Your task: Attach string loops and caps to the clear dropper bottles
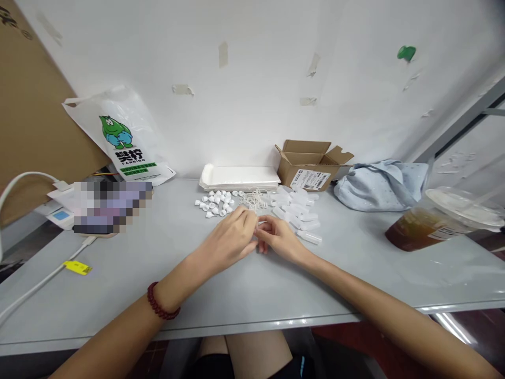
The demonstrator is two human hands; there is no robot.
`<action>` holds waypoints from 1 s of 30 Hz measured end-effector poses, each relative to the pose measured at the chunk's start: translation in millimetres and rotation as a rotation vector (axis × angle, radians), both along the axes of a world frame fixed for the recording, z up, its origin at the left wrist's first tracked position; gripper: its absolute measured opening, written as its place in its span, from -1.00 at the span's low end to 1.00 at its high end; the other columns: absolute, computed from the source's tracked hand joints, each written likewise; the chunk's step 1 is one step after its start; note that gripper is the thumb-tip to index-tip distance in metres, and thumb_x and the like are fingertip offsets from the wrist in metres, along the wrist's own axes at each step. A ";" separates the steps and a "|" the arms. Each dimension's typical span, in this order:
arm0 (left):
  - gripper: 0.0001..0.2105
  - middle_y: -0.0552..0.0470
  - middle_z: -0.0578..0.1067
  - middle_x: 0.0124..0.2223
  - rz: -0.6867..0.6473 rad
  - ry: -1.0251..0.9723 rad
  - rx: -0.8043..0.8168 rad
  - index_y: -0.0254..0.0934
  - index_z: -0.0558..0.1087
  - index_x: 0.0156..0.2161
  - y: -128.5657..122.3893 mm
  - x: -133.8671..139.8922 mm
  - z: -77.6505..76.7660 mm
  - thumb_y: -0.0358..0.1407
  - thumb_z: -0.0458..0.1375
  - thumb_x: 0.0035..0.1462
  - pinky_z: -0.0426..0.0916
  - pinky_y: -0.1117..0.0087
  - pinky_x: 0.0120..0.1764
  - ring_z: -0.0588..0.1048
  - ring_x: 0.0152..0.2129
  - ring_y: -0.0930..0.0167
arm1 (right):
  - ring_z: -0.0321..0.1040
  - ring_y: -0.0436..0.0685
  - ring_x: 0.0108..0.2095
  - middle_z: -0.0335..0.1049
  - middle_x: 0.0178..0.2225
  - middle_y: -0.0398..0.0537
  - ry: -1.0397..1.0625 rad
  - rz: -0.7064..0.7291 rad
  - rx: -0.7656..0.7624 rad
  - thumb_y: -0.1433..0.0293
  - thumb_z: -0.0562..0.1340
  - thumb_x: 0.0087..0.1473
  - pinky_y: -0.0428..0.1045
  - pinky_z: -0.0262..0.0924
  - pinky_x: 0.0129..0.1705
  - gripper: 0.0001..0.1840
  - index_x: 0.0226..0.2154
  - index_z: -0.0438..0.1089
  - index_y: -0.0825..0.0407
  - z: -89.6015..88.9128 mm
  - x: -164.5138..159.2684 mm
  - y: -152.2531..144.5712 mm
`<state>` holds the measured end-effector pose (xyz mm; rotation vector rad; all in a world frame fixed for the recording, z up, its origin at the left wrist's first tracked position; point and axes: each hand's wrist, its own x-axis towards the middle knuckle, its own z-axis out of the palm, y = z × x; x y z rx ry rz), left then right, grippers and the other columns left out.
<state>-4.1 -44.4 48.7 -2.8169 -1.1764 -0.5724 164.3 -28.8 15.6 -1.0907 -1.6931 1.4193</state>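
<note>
My left hand (232, 235) and my right hand (282, 238) meet above the middle of the table, their fingers bent together at the tips. Whatever they pinch is hidden or too small to name. Just beyond them lies a tangle of thin whitish strands (254, 199). Small white cone-shaped caps (216, 199) are scattered to the left of it, past my left hand. On the other side, near my right hand, translucent plastic tubes or small bottles (298, 210) are heaped, with one tube (310, 238) lying closest to my right wrist.
A stack of white packets (240, 178) and an open cardboard box (307, 166) stand against the wall. Farther right are a light blue fabric bag (381, 187) and a tilted drink cup (414, 229). A blurred phone (114, 208), white cable (43, 281) and plastic bag (122, 137) occupy the left.
</note>
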 end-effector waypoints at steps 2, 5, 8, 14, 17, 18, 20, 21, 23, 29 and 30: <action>-0.84 -0.08 0.37 -0.23 0.027 -0.056 -0.086 -0.26 0.19 -0.30 1.5 -6.0 3.2 -0.41 0.12 0.06 0.35 0.26 -0.24 0.36 -0.20 0.24 | 0.27 -0.04 -0.60 0.36 -0.51 -0.16 -0.021 0.007 0.050 0.33 0.17 0.11 -0.10 0.18 -0.57 -0.69 -0.11 0.23 0.12 -2.3 -1.9 -2.0; -0.79 -0.03 0.33 -0.24 0.067 -0.124 -0.251 -0.21 0.13 -0.33 7.8 -19.4 3.9 -0.31 0.13 0.03 0.33 0.29 -0.28 0.35 -0.25 0.27 | 0.35 0.00 -0.41 0.40 -0.21 0.02 -0.128 -0.009 0.236 0.38 0.23 0.06 -0.09 0.24 -0.47 -0.64 -0.07 0.25 0.10 -5.5 -3.2 -3.5; -0.75 -0.02 0.33 -0.21 0.068 -0.113 -0.359 -0.20 0.12 -0.32 13.7 -30.1 1.5 -0.26 0.15 -0.01 0.30 0.28 -0.27 0.34 -0.26 0.28 | 0.37 0.06 -0.28 0.39 -0.14 0.09 -0.241 0.003 0.389 0.40 0.24 0.06 -0.04 0.28 -0.36 -0.66 -0.08 0.29 0.12 -6.7 -3.5 -3.8; -0.77 -0.03 0.33 -0.23 0.107 -0.034 -0.461 -0.22 0.19 -0.27 10.7 -33.1 3.6 -0.17 0.11 0.04 0.27 0.27 -0.25 0.35 -0.28 0.27 | 0.37 0.07 -0.25 0.39 -0.14 0.11 -0.315 0.117 0.529 0.47 0.21 0.09 0.00 0.30 -0.28 -0.66 -0.04 0.29 0.15 -5.6 -4.6 -5.4; -0.63 -0.07 0.36 -0.13 0.108 -0.055 -0.483 -0.22 0.25 -0.16 10.9 -42.0 11.4 -0.05 0.16 0.00 0.28 0.27 -0.20 0.36 -0.21 0.23 | 0.37 0.07 -0.28 0.39 -0.18 0.07 -0.336 0.123 0.541 0.43 0.22 0.10 0.01 0.31 -0.28 -0.64 -0.03 0.28 0.14 -5.5 -4.5 -6.5; -0.54 -0.07 0.36 -0.09 0.119 -0.065 -0.496 -0.21 0.25 -0.11 12.0 -47.1 14.4 -0.01 0.19 -0.05 0.28 0.27 -0.18 0.36 -0.18 0.22 | 0.36 0.07 -0.29 0.38 -0.20 0.07 -0.344 0.126 0.541 0.40 0.24 0.09 0.01 0.31 -0.28 -0.61 -0.01 0.27 0.14 -5.5 -4.4 -6.8; -0.38 -0.07 0.37 -0.04 0.173 -0.058 -0.562 -0.20 0.24 -0.02 15.1 -58.2 19.9 0.04 0.25 -0.16 0.28 0.30 -0.19 0.37 -0.16 0.21 | 0.36 0.08 -0.29 0.37 -0.21 0.06 -0.366 0.141 0.544 0.33 0.28 0.07 0.02 0.32 -0.28 -0.54 0.00 0.26 0.15 -5.9 -4.5 -7.4; -0.33 -0.06 0.37 -0.05 0.209 -0.037 -0.616 -0.20 0.23 0.01 16.8 -63.2 22.0 0.05 0.26 -0.20 0.29 0.31 -0.21 0.38 -0.17 0.21 | 0.35 0.09 -0.28 0.37 -0.21 0.07 -0.382 0.152 0.551 0.30 0.30 0.05 0.03 0.32 -0.27 -0.50 0.01 0.25 0.15 -6.2 -4.7 -7.8; -0.30 -0.04 0.39 -0.09 0.278 0.030 -0.724 -0.22 0.25 0.01 19.5 -69.8 24.4 0.04 0.27 -0.25 0.29 0.33 -0.23 0.40 -0.21 0.23 | 0.34 0.11 -0.26 0.36 -0.18 0.10 -0.416 0.174 0.574 0.29 0.34 0.01 0.06 0.33 -0.24 -0.42 0.04 0.23 0.17 -7.2 -5.5 -8.5; -0.47 -0.02 0.41 -0.19 0.317 0.142 -0.837 -0.25 0.28 -0.07 19.6 -63.4 22.1 -0.07 0.20 -0.17 0.29 0.34 -0.28 0.41 -0.27 0.26 | 0.35 0.12 -0.26 0.32 -0.07 0.17 -0.458 0.179 0.687 0.29 0.29 0.08 0.08 0.35 -0.22 -0.44 0.09 0.19 0.12 -13.9 -9.3 -9.0; -0.46 -0.02 0.41 -0.20 0.310 0.137 -0.838 -0.25 0.26 -0.04 19.0 -61.6 21.5 -0.07 0.19 -0.16 0.29 0.34 -0.28 0.41 -0.27 0.26 | 0.35 0.13 -0.25 0.32 -0.06 0.18 -0.459 0.175 0.711 0.29 0.27 0.10 0.08 0.35 -0.22 -0.47 0.08 0.19 0.12 -15.0 -9.7 -8.5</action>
